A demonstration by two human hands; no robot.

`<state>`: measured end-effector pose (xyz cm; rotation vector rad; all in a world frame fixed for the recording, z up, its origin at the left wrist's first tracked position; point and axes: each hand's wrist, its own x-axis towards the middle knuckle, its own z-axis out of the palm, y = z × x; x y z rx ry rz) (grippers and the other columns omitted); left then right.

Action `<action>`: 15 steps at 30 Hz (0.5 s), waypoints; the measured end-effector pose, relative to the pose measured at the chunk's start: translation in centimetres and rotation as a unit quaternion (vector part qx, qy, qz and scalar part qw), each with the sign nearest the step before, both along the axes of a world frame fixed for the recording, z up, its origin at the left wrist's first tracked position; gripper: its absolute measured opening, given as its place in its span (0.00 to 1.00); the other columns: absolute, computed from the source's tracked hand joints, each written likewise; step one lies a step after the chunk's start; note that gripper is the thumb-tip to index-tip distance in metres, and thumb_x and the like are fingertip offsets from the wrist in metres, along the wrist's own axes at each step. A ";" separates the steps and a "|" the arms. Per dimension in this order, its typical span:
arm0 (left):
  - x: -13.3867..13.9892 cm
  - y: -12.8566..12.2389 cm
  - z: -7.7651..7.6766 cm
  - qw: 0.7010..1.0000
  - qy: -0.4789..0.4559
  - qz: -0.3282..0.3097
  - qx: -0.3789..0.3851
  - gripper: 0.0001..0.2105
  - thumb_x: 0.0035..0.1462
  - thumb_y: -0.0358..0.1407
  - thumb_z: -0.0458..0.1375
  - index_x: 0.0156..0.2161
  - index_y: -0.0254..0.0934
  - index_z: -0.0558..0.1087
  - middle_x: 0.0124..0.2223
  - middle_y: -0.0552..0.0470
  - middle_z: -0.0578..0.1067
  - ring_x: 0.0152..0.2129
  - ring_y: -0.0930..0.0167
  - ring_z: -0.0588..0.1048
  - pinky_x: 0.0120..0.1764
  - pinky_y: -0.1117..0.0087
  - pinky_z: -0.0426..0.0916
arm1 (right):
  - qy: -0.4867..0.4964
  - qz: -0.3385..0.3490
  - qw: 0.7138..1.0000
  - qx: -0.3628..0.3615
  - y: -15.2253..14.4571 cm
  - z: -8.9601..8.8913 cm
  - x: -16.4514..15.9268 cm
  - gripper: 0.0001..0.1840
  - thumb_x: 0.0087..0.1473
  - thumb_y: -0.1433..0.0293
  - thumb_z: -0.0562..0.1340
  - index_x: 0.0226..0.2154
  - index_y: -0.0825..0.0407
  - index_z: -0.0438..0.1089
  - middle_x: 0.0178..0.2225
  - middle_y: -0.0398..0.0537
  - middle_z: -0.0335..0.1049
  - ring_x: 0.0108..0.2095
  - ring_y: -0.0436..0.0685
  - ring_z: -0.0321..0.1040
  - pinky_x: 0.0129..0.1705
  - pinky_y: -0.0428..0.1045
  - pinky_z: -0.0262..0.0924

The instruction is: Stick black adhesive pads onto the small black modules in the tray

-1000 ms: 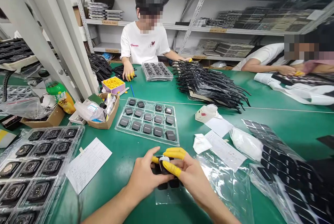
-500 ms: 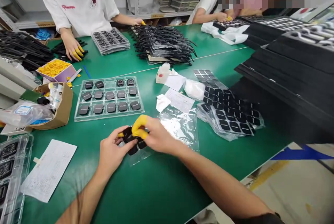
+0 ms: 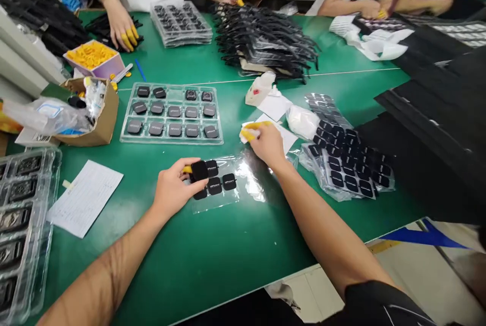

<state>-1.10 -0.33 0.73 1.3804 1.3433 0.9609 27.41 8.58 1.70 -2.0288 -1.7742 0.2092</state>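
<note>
My left hand (image 3: 175, 184) pinches a black square watch body (image 3: 199, 170), its blank dark face turned up. Beneath it lies a clear film sheet (image 3: 218, 204) bearing several black square stickers (image 3: 229, 181) with light lettering. My right hand (image 3: 268, 145), in yellow finger cots, is closed on a folded white cloth (image 3: 243, 137) beside some white papers. Past my left hand is a clear plastic tray (image 3: 172, 140) whose compartments hold several dark square watch bodies (image 3: 175, 129); one compartment in its back row shows no piece.
More sticker sheets (image 3: 343, 169) lie at the right near tall black stacked trays (image 3: 429, 98). At the left are a cardboard box (image 3: 108, 113), a written paper (image 3: 87, 199) and another watch tray (image 3: 49, 235). Across the table, a co-worker's hand (image 3: 123, 27) rests near a black strap pile (image 3: 266, 37).
My right hand has left the watch body and moved right and away from me to the white cloth. My left hand keeps the watch body, now uncovered. The camera view has shifted.
</note>
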 end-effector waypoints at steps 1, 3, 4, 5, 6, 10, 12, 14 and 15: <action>0.0 0.0 0.0 1.000 -0.003 -0.001 -0.002 0.23 0.48 0.37 0.72 0.51 0.39 0.79 0.44 0.48 0.84 0.43 0.63 0.83 0.55 0.55 0.78 | 0.000 -0.004 1.000 0.001 0.1 -0.3 -0.8 0.15 0.59 0.66 0.61 0.44 0.54 0.80 0.47 0.59 0.78 0.49 0.68 0.71 0.55 0.62 0.63; 0.0 -0.1 0.1 1.000 -0.012 -0.002 -0.009 0.24 0.47 0.36 0.72 0.51 0.39 0.79 0.44 0.48 0.84 0.42 0.64 0.83 0.54 0.57 0.78 | 0.030 0.031 0.998 0.042 -0.9 -0.5 -2.5 0.11 0.61 0.64 0.62 0.39 0.50 0.80 0.41 0.56 0.79 0.46 0.67 0.72 0.53 0.62 0.64; 0.0 0.0 0.1 1.000 -0.016 -0.001 -0.011 0.24 0.47 0.36 0.72 0.51 0.38 0.79 0.44 0.48 0.84 0.42 0.64 0.83 0.53 0.58 0.79 | 0.061 0.084 0.992 0.070 -1.8 -0.4 -3.5 0.09 0.60 0.62 0.64 0.37 0.47 0.80 0.39 0.53 0.79 0.43 0.65 0.72 0.51 0.62 0.65; 0.0 0.0 0.1 1.000 -0.019 -0.001 -0.011 0.24 0.47 0.36 0.72 0.51 0.38 0.79 0.44 0.48 0.84 0.42 0.64 0.83 0.52 0.59 0.79 | 0.099 0.162 0.978 0.090 -2.8 -0.2 -4.5 0.08 0.59 0.60 0.66 0.36 0.45 0.80 0.38 0.50 0.79 0.42 0.63 0.72 0.49 0.60 0.66; 0.0 0.0 0.0 1.000 -0.022 -0.003 -0.011 0.24 0.46 0.35 0.72 0.51 0.38 0.79 0.44 0.49 0.85 0.42 0.64 0.83 0.51 0.60 0.79 | 0.139 0.242 0.955 0.100 -3.9 -0.1 -5.6 0.07 0.59 0.59 0.68 0.35 0.43 0.79 0.37 0.47 0.79 0.40 0.62 0.72 0.46 0.59 0.68; 0.0 0.1 -0.3 0.999 -0.038 -0.006 -0.012 0.24 0.45 0.32 0.70 0.51 0.37 0.80 0.44 0.49 0.85 0.41 0.64 0.84 0.50 0.62 0.79 | 0.174 0.356 0.912 0.107 -6.7 -0.2 -9.1 0.06 0.62 0.62 0.66 0.37 0.43 0.79 0.35 0.47 0.78 0.37 0.58 0.70 0.40 0.55 0.67; 0.0 0.1 -0.5 0.999 -0.033 -0.002 -0.015 0.24 0.45 0.33 0.71 0.51 0.37 0.80 0.44 0.49 0.85 0.41 0.64 0.84 0.50 0.62 0.79 | 0.160 0.332 0.920 0.133 -6.9 -0.7 -9.6 0.04 0.62 0.64 0.66 0.37 0.44 0.79 0.34 0.48 0.76 0.36 0.58 0.68 0.40 0.55 0.65; 0.0 0.1 -0.6 1.000 -0.025 -0.010 -0.012 0.25 0.44 0.33 0.71 0.51 0.37 0.81 0.44 0.50 0.85 0.40 0.65 0.84 0.50 0.62 0.79 | 0.156 0.340 0.917 0.137 -6.7 -1.1 -9.5 0.03 0.61 0.65 0.67 0.37 0.43 0.79 0.33 0.47 0.75 0.35 0.58 0.66 0.38 0.55 0.63; 0.0 0.0 -0.6 1.000 -0.024 -0.017 -0.010 0.25 0.44 0.32 0.71 0.51 0.38 0.81 0.44 0.50 0.85 0.40 0.65 0.84 0.49 0.63 0.80 | 0.149 0.349 0.916 0.129 -6.4 -1.3 -9.3 0.03 0.61 0.66 0.67 0.37 0.43 0.79 0.33 0.47 0.74 0.34 0.58 0.65 0.37 0.55 0.63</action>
